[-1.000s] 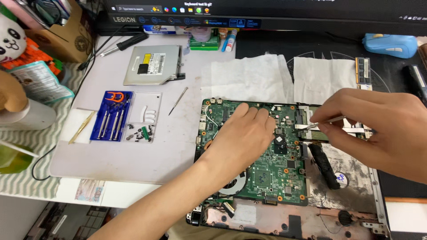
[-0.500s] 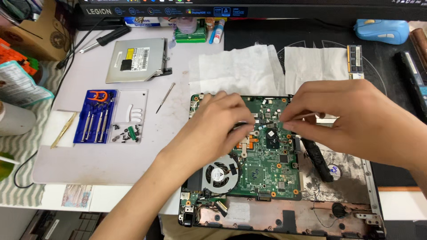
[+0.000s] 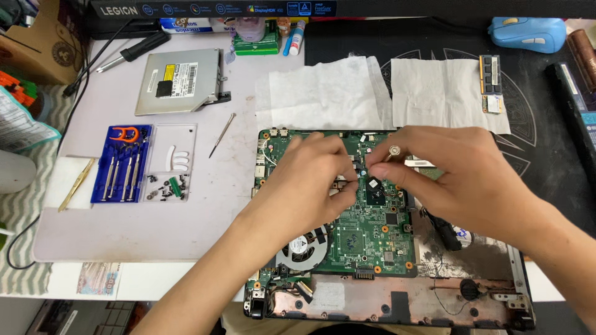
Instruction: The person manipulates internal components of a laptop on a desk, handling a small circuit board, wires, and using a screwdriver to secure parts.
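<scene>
A green laptop motherboard (image 3: pixel 366 239) lies in the opened base of a laptop (image 3: pixel 496 304) at the near edge of the desk, thick with small chips and solder points, with a round cooling fan (image 3: pixel 302 247) at its lower left corner and a dark square chip (image 3: pixel 377 190) near its middle. Both hands work over its upper half. The left hand (image 3: pixel 307 186) rests on the board with its fingers curled and drawn together toward the chip; what its fingertips pinch is hidden under the hand. The right hand (image 3: pixel 462 177) comes in from the right, thumb and forefinger pressed on a small silvery part (image 3: pixel 393 150) just above the chip. The board's upper middle and right edge are covered by the hands, and the strip under the right palm is hard to make out. Left of the board lie a thin screwdriver (image 3: pixel 221 134), a blue tool case (image 3: pixel 122 164) with loose screws (image 3: pixel 162 186), and a silver optical drive (image 3: pixel 180 80); white paper towels (image 3: pixel 323 93) lie behind it.
</scene>
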